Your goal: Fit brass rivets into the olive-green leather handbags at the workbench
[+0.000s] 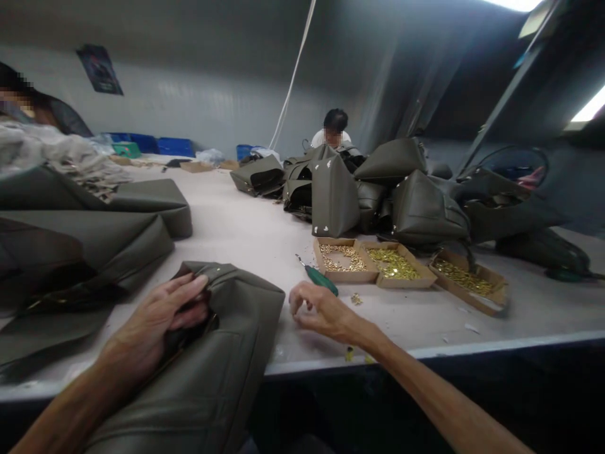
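Observation:
A dark olive leather bag (pixel 222 353) lies tilted over the table's front edge, its opening facing left. My left hand (pixel 165 309) grips the bag's top edge, thumb outside and fingers inside the opening. Just right of the bag, above the table, is my right hand (pixel 316 309), its fingers curled toward the thumb; anything between the fingertips is too small or hidden to make out. Behind it lies an awl-like tool with a green handle (pixel 321 280) and a thin metal shaft. A few small gold metal pieces (pixel 356 299) lie loose nearby.
Cardboard trays hold small copper-coloured parts (pixel 347 258), gold parts (pixel 392 263) and more gold parts (pixel 463 277). Olive bags are piled behind them (pixel 333 195) and at left (pixel 85 233). One person (pixel 333 129) sits across the table; another is at far left.

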Demonstrator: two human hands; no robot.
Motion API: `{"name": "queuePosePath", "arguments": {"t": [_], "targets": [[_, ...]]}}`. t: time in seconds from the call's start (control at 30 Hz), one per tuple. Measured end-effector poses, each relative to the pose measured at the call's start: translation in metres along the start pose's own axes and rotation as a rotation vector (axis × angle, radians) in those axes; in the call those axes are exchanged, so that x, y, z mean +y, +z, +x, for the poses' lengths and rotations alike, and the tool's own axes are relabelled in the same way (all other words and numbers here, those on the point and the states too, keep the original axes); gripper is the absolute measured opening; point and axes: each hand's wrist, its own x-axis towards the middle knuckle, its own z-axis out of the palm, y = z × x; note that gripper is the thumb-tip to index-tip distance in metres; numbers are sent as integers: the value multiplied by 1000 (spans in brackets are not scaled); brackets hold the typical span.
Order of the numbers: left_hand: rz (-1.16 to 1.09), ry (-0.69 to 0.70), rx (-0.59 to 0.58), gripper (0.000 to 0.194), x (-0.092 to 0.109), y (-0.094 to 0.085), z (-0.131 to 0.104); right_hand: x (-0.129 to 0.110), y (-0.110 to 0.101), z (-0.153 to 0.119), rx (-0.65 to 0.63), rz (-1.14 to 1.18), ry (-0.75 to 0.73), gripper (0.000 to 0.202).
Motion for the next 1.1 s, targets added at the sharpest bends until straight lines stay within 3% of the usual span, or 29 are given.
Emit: {"name": "queuePosePath", "arguments": {"t": [0.1,0.17,0.5,0.77,0.93,1.03,1.1], "targets": [[-35,76,-120,31,1,0,-2,-8,33,-7,65,52,-27,16],[-49,85,-141,29,1,0,-3,-6,40,-8,93,65,-28,15],[-74,71,-186,24,5,-1,-5,-8,25,-9,47,68,-30,19],[-102,62,-144,34,6,0,-3,-5,32,-4,21,13,-36,14],[-141,56,-143,34,3,7,-4,-21,7,5,215,86,4,10],[-171,61,-142,35,0,13,-8,-46,-19,21,352,244,-16,9],[-188,59,-140,37,-2,18,-11,-65,-29,34,350,350,-85,8]]}}
